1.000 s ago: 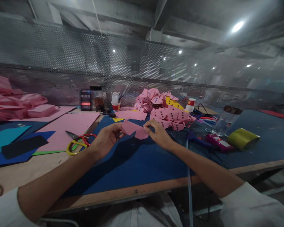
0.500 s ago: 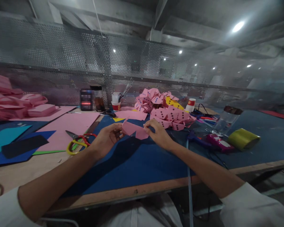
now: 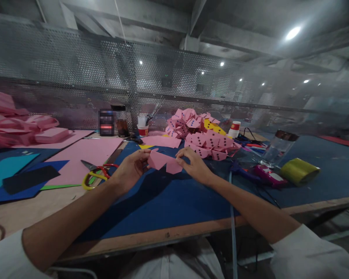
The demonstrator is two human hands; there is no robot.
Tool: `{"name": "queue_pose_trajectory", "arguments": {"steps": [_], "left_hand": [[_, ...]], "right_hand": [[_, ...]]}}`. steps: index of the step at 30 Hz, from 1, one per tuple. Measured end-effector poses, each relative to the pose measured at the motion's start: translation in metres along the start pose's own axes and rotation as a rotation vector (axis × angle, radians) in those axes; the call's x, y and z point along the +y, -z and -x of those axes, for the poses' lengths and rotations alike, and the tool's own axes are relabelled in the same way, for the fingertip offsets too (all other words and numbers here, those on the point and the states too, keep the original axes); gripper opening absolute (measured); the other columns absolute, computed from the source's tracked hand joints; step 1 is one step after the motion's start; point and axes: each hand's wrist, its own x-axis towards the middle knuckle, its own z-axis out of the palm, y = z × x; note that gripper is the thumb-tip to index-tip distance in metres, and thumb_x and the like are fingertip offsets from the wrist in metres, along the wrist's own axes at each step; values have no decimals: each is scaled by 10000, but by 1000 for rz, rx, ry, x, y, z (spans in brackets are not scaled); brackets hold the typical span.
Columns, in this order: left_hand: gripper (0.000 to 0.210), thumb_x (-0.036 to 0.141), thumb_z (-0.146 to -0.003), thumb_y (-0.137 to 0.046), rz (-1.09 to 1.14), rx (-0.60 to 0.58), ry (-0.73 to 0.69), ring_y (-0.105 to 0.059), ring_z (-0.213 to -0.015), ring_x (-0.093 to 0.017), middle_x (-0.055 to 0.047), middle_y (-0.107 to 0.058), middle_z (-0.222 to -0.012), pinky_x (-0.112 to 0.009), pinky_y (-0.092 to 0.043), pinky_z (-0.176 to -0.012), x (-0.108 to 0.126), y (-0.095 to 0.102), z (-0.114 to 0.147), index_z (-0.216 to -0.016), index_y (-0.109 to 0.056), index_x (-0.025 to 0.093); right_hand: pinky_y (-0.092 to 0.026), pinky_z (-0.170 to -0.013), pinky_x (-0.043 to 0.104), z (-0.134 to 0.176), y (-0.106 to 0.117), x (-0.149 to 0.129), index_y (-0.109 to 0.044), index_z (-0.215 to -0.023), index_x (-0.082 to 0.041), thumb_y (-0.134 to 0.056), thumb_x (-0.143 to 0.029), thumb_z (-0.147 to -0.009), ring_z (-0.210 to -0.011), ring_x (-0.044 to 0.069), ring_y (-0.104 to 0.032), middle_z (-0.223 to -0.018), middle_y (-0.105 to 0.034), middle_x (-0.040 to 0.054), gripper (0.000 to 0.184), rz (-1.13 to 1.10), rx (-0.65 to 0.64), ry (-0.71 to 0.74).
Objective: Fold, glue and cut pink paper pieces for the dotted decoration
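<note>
A small cut piece of pink paper (image 3: 161,160), with a notch in its lower edge, is held above the blue table mat (image 3: 163,209). My left hand (image 3: 133,169) grips its left end, the thumb partly hidden. On the right end, my right hand (image 3: 192,163) pinches the paper between thumb and finger. Scissors with red and yellow handles (image 3: 95,176) lie just left of my left hand. Behind the held piece are a flat pink sheet (image 3: 163,141) and a heap of pink paper pieces with dark dots (image 3: 212,143).
At left are folded pink paper shapes (image 3: 26,126) and blue and black sheets (image 3: 30,180). To the right lie a tilted clear jar (image 3: 279,149), a yellow-green roll (image 3: 300,171) and a purple-pink tool (image 3: 269,176). Paper cups (image 3: 234,128) stand near the mesh screen (image 3: 168,73).
The pink paper has shifted and tilted slightly between my hands, its lower edge a little lower. Both hands keep hold of it, and the things around have stayed put.
</note>
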Motion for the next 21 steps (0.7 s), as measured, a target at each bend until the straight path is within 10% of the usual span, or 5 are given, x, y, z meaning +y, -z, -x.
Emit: {"name": "queue_pose_trajectory", "arguments": {"steps": [21], "left_hand": [[104, 253, -775, -781, -103, -30, -76, -691, -801, -204, -35, -756, -858, -293, -578, -743, -3, 3, -2, -856, -764, 190]], "right_hand": [[-485, -947, 409, 0, 0, -1, -593, -854, -225, -611, -199, -954, -1019, 228, -613, -1000, -642, 71, 105, 60, 4, 27]]}}
